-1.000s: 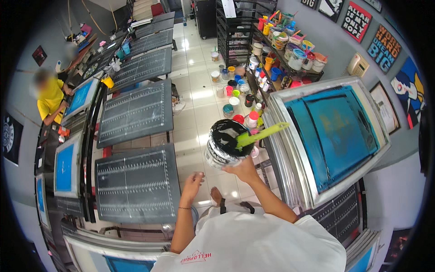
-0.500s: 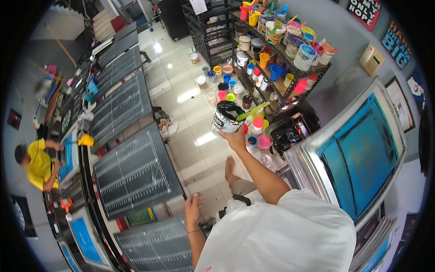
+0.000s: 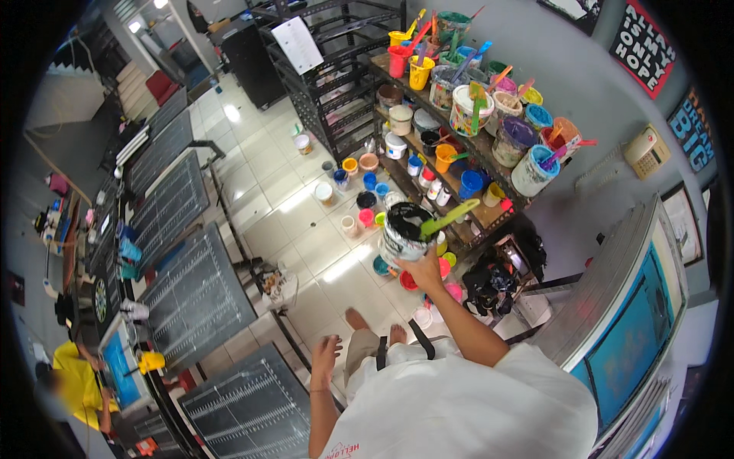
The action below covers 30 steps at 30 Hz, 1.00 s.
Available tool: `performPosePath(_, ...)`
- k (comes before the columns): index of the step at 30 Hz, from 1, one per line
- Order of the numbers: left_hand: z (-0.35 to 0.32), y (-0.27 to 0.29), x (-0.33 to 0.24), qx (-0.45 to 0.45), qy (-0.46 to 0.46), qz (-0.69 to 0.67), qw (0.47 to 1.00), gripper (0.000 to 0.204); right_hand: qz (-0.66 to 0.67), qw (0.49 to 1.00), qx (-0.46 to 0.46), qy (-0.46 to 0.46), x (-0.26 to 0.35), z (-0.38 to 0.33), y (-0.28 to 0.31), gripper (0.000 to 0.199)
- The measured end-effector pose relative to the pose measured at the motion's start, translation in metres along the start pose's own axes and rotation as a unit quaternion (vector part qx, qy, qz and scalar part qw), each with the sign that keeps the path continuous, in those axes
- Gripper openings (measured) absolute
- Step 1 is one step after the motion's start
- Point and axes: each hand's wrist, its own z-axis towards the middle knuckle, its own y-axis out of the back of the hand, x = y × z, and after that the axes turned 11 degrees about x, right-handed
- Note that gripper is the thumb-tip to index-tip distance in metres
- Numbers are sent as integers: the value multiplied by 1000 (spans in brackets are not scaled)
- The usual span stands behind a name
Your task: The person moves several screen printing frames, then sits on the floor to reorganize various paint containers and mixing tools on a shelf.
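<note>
1. Black paint filled the tub gripped from below by the right hand, a yellow-green stirrer inside, near the shelf of paint pots.
2. Carrying seemed the step in hand; setting it down would call for a free, level spot.
3. Left hand hung empty, fingers loosely spread.

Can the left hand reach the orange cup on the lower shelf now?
Probably not. The left hand hangs empty by the hip, far from the orange cup; the right hand, holding the black paint bucket, is closer to the shelf.

Bright overhead light, glare on floor tiles, heavy fisheye vignette.
</note>
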Motion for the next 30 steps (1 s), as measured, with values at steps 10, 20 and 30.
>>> performPosePath(10,273,-15,-173,257,-188,244,916,38,-70,995,-64,25,67,92,-16,96)
performPosePath(20,444,76,-312,290,-52,145,944,34,-49,988,-143,-31,164,294,-87,103)
performPosePath(30,508,81,-344,333,46,299,893,39,71,928,-343,-126,100,217,-66,86)
